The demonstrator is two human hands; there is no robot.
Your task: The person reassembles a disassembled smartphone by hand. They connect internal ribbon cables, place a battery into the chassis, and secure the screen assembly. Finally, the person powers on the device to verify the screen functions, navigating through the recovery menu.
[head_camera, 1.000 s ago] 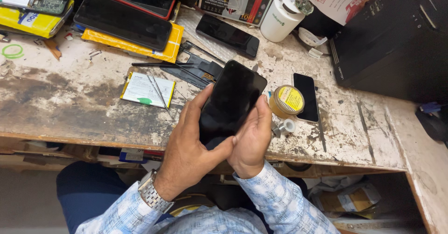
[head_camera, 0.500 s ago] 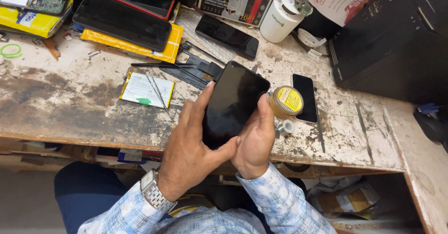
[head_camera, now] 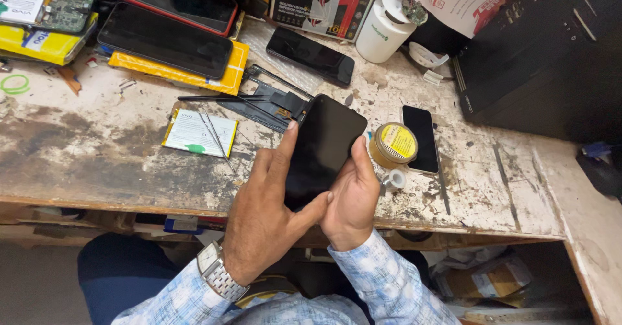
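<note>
I hold a black phone (head_camera: 325, 147) with a dark screen in both hands, just above the front edge of the worn wooden bench (head_camera: 91, 163). My left hand (head_camera: 262, 218) cups its lower left side, index finger along the edge and thumb across the bottom. My right hand (head_camera: 353, 198) grips its right side. A metal watch sits on my left wrist.
A small round yellow-lidded tin (head_camera: 393, 145) and a small black phone (head_camera: 420, 138) lie right of my hands. A flat battery with tweezers (head_camera: 199, 132) lies to the left. Further back are a black phone frame (head_camera: 269, 104), several phones, a white jar (head_camera: 383, 32) and a black case (head_camera: 538, 53).
The phone and both hands have shifted slightly; my left thumb now lies across the phone's bottom edge. Otherwise the grip is the same.
</note>
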